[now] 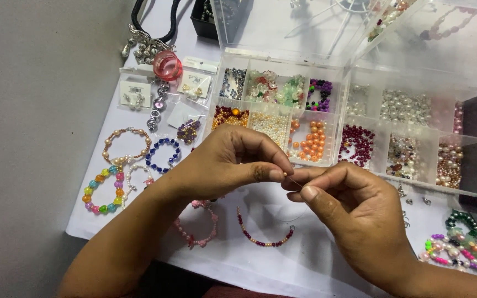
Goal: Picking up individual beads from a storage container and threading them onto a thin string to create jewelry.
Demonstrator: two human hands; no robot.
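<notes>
A: Centrally, both hands meet above the white table cover (282,259). Left hand (224,163) pinches a tiny pale bead (285,174) between thumb and forefinger, clenched on it.

B: Right hand (349,212)?

A: Fingers closed on a thin thread (295,183); its tip sits right at the bead. Thread is too fine to trace further.

B: Surroundings?

A: Clear compartment box (354,118) just behind the hands, lid up; orange beads (313,143) and dark red beads (357,144) in neighbouring compartments. A half-strung strand (263,234) lies below the hands. Rainbow bracelet (103,190) and blue bracelet (162,154) lie to the left, well apart from the fingers.
</notes>
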